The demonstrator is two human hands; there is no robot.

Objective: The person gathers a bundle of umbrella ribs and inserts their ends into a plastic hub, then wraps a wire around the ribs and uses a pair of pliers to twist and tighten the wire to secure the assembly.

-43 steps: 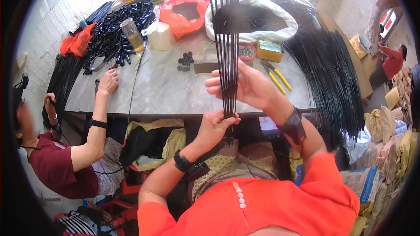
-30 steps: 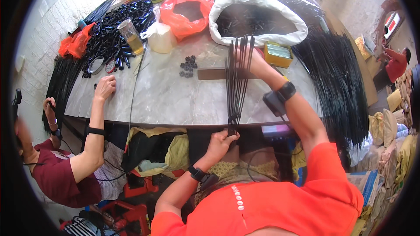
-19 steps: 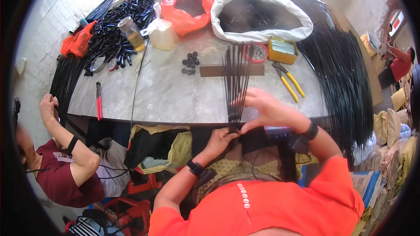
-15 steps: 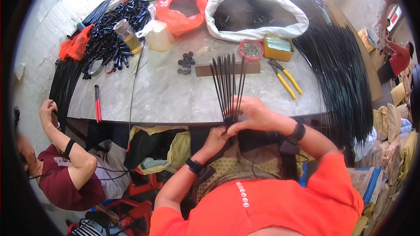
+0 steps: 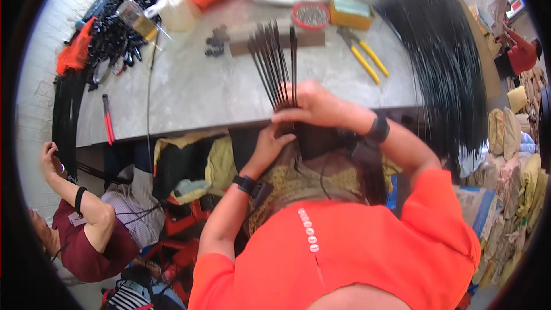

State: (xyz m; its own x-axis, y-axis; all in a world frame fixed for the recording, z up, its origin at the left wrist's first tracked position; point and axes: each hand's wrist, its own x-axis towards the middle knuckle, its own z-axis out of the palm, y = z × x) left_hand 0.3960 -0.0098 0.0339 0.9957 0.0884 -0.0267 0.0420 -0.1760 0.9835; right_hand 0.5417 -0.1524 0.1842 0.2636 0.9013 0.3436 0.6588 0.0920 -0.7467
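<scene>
A fanned bundle of thin black rods [image 5: 268, 60] rises from my right hand [image 5: 315, 106], whose thumb and fingers are closed around its lower part at the table's front edge. Just below it is my left hand [image 5: 270, 148], with the thumb lying across toward the rods' lower end and the other fingers curled. What the left hand holds, if anything, is hidden against the dark area under the table edge. Beyond the rod tips a flat brown bar [image 5: 310, 38] lies on the table, with a small pile of dark pieces [image 5: 216, 42] to its left.
Yellow-handled pliers [image 5: 367, 60], a red dish of small metal bits [image 5: 310, 16] and a yellow box [image 5: 351, 12] sit right of the bar. Long black strands [image 5: 447, 69] cover the right side. Red-handled pliers [image 5: 108, 119] lie left, near a seated co-worker [image 5: 94, 235].
My view has tilted, so the table sits higher in the picture. My left hand has come apart slightly from my right and sits lower. The right hand keeps hold of the rods.
</scene>
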